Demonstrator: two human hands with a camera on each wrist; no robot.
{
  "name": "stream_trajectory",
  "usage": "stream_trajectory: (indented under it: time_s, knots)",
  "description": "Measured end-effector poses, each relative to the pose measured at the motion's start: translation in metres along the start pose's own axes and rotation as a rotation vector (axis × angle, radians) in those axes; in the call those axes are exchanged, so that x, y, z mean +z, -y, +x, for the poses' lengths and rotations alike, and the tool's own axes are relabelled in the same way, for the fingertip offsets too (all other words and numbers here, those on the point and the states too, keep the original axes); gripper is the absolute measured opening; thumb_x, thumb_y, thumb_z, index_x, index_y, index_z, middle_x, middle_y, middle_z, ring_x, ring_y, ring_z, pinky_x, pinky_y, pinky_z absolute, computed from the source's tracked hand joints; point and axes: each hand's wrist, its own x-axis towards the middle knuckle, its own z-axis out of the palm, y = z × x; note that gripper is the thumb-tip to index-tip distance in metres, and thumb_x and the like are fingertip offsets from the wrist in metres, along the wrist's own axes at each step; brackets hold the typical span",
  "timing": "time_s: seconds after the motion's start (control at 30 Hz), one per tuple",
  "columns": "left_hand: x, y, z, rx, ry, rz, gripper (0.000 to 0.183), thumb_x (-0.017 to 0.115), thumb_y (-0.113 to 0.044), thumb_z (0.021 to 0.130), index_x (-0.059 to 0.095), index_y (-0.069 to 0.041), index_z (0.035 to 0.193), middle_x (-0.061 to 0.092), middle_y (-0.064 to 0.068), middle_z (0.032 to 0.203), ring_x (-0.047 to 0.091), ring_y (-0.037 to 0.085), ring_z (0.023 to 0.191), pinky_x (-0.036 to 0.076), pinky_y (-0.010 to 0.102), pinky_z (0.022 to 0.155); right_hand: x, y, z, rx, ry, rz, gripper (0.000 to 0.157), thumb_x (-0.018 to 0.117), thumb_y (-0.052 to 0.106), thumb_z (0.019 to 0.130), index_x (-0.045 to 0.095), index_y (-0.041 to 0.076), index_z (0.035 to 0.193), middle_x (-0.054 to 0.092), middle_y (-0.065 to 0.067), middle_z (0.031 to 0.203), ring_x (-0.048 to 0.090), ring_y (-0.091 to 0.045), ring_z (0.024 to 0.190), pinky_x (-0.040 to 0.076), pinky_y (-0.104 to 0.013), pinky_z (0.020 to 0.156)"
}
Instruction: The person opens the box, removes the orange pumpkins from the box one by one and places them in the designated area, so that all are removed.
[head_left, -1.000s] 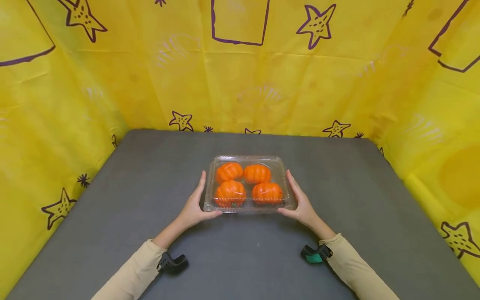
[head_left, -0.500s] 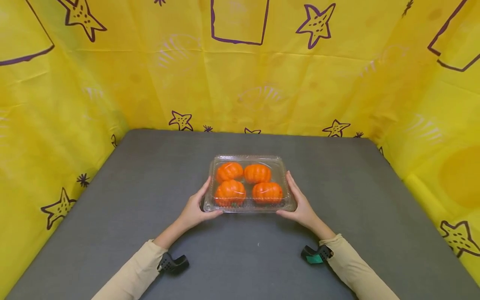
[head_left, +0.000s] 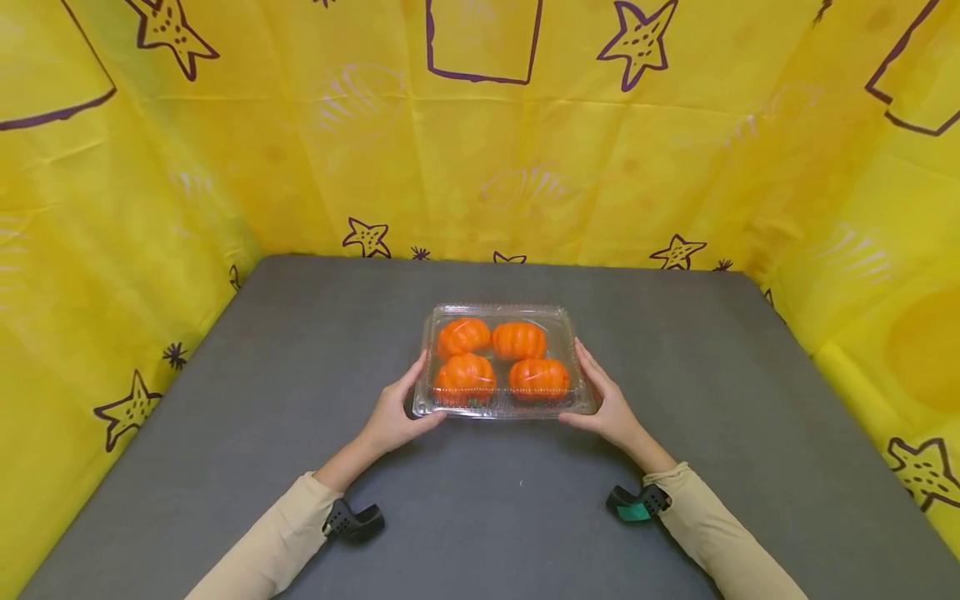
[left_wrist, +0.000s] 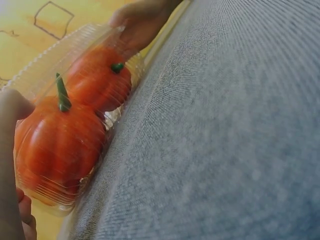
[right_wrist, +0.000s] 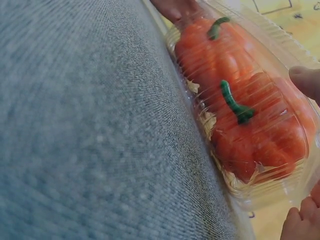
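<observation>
A clear plastic clamshell container (head_left: pixel 558 321) with a ridged lid is at the middle of the grey table, its lid down. Inside sit several small orange pumpkins (head_left: pixel 465 379) in two rows; the left wrist view shows a ribbed pumpkin (left_wrist: pixel 60 145) with a green stem. My left hand (head_left: pixel 393 414) grips the container's left side, thumb at the front corner and fingers along the side. The right hand (head_left: pixel 615 414) holds the opposite side the same way. In the right wrist view, curled fingers (right_wrist: pixel 302 220) show low beside the container, with the thumb higher up.
Grey cloth covers the table (head_left: pixel 480 517). A yellow curtain (head_left: pixel 480 167) with purple starfish drawings hangs behind it and along both sides. Each sleeve's cuff has a black wrist mount (head_left: pixel 354 521) near the table surface.
The left hand's fingers have come in from slightly apart to rest against the container's side. The head view has shifted slightly, while the container and pumpkins keep their place on the table.
</observation>
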Motion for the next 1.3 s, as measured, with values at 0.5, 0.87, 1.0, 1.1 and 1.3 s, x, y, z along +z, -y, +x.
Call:
stream_trajectory:
  time_s: [0.5, 0.87, 1.0, 1.1, 1.3]
  knots:
    - [0.002, 0.001, -0.001, 0.131, 0.015, 0.024, 0.068, 0.066, 0.01, 0.065, 0.032, 0.024, 0.122, 0.034, 0.038, 0.125, 0.039, 0.049, 0.111, 0.023, 0.019, 0.097, -0.003, -0.003, -0.001, 0.0, -0.021, 0.082, 0.094, 0.069, -0.029, 0.05, 0.019, -0.023, 0.128, 0.011, -0.04, 0.134, 0.005, -0.05, 0.123, 0.014, -0.017, 0.101]
    - [0.0, 0.037, -0.009, 0.041, 0.05, -0.227, 0.066, 0.06, 0.017, 0.074, 0.027, 0.016, 0.131, 0.026, 0.03, 0.135, 0.031, 0.032, 0.123, 0.026, 0.02, 0.097, -0.002, -0.01, 0.0, 0.063, -0.001, 0.124, 0.094, 0.072, -0.024, 0.055, 0.018, -0.018, 0.132, 0.011, -0.035, 0.139, 0.007, -0.042, 0.128, 0.019, -0.016, 0.1]
    - [0.001, 0.038, -0.011, 0.041, 0.077, -0.297, 0.064, 0.057, 0.018, 0.076, 0.024, 0.017, 0.131, 0.022, 0.031, 0.136, 0.027, 0.028, 0.126, 0.025, 0.021, 0.098, -0.002, -0.022, -0.004, 0.044, -0.006, 0.126, 0.097, 0.073, -0.023, 0.054, 0.019, -0.014, 0.134, 0.011, -0.032, 0.14, 0.008, -0.039, 0.129, 0.018, -0.017, 0.1]
    - [0.001, 0.038, -0.01, 0.046, 0.087, -0.327, 0.062, 0.055, 0.02, 0.077, 0.024, 0.018, 0.13, 0.02, 0.032, 0.136, 0.026, 0.021, 0.126, 0.025, 0.021, 0.098, -0.003, -0.026, -0.005, 0.042, -0.009, 0.135, 0.098, 0.074, -0.021, 0.055, 0.02, -0.012, 0.136, 0.011, -0.028, 0.142, 0.008, -0.035, 0.131, 0.018, -0.018, 0.101]
    - [0.003, 0.038, -0.008, 0.09, 0.076, -0.314, 0.059, 0.051, 0.023, 0.077, 0.024, 0.02, 0.129, 0.02, 0.034, 0.135, 0.025, 0.026, 0.127, 0.025, 0.022, 0.098, -0.004, -0.029, -0.005, 0.045, -0.006, 0.153, 0.096, 0.073, -0.02, 0.058, 0.019, -0.011, 0.136, 0.009, -0.027, 0.143, 0.005, -0.035, 0.131, 0.017, -0.018, 0.101]
